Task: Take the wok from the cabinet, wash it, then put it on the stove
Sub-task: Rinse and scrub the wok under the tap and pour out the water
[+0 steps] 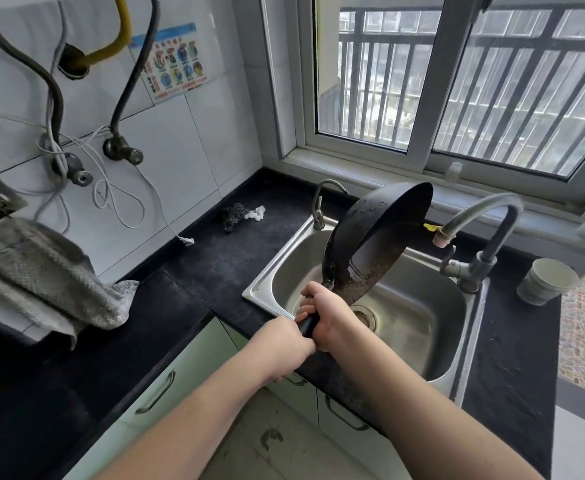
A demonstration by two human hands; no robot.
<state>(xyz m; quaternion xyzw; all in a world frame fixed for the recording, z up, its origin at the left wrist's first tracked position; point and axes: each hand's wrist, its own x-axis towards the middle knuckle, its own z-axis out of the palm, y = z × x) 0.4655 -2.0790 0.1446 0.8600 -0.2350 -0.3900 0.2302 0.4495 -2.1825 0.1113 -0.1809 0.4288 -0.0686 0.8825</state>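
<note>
A black wok [370, 233] is held on edge above the steel sink [422, 341], its rim tipped steeply and its rusty underside turned toward the right. Both hands grip its black handle over the sink's near-left corner: my right hand [329, 315] higher up, close to the wok body, and my left hand [280, 348] just below it at the handle's end. The grey curved faucet [485, 216] with a yellow tag arches in from the right, its spout close to the wok's far rim. No water stream is visible.
A paper cup [547, 280] stands on the black counter [214, 258] right of the faucet. A dark scrubber with a white scrap [237, 214] lies behind the sink at left. A grey woven sack [41, 275] drapes over something at far left. Green cabinet doors [166, 379] run below.
</note>
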